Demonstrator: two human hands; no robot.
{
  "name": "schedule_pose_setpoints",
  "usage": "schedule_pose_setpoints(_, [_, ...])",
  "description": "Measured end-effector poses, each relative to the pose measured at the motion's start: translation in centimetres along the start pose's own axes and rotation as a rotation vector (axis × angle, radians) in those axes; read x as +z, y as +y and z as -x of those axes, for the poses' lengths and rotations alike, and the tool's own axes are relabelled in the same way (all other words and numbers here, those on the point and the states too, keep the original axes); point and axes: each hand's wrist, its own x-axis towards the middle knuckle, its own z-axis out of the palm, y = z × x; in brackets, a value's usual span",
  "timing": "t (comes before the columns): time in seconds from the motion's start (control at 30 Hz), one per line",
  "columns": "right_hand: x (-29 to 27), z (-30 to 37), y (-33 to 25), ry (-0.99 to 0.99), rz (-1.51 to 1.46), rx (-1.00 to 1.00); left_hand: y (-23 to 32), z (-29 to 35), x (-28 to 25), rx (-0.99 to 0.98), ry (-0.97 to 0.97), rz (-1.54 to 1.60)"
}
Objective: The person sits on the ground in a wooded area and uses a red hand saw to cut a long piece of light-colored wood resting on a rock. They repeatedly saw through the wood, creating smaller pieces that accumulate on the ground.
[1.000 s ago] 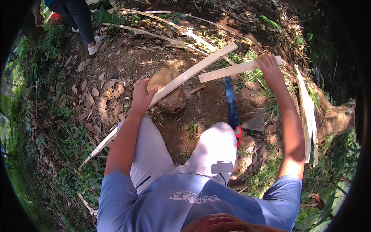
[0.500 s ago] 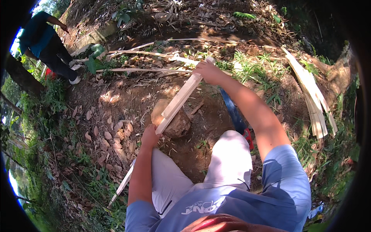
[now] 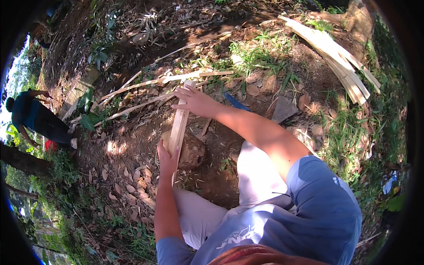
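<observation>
Two or more pale wooden strips (image 3: 179,128) lie lengthwise together in front of me, pointing away from my lap. My left hand (image 3: 168,160) grips them near their closer part, thumb on one side and fingers on the other. Across their far end lies my right hand (image 3: 196,102), its fingers reaching over the wood and somewhat spread. A cut log (image 3: 191,152) stands on the soil right beneath the strips, partly covered by them. To the right of the log, the blue blade of a saw (image 3: 236,101) shows; my right forearm and knee hide the rest.
More long strips (image 3: 163,79) lie on the ground beyond my hands. A bundle of pale slats (image 3: 335,57) rests at the far right by a tree base. A grey stone (image 3: 284,109) sits near my right forearm. At far left stands another person (image 3: 35,117).
My view has turned to the right. The strips have swung more upright in the picture. My left hand has moved farther up along them, and my right hand's fingers have loosened and spread.
</observation>
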Motion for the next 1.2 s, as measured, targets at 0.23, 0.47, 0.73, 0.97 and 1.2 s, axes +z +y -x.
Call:
schedule_pose_setpoints(0.23, [0.9,9.4,-7.2,0.083,-0.338,0.791,1.8,-3.1,1.8,-0.074,0.016,-0.256])
schedule_pose_setpoints(0.47, [9.2,17.4,-6.9,-0.081,-0.495,1.077,3.0,-3.3,3.1,-0.019,0.077,-0.186])
schedule_pose_setpoints(0.73, [9.1,18.3,-6.5,-0.215,-0.529,1.208,4.2,-3.1,3.1,-0.113,-0.026,-0.275])
schedule_pose_setpoints(0.97, [8.4,17.7,-6.8,-0.289,-0.491,1.181,2.0,-3.1,3.2,-0.15,-0.056,-0.203])
schedule_pose_setpoints(1.2, [7.6,17.5,-7.0,-0.319,-0.483,1.17,1.6,-3.1,3.3,-0.128,-0.062,-0.178])
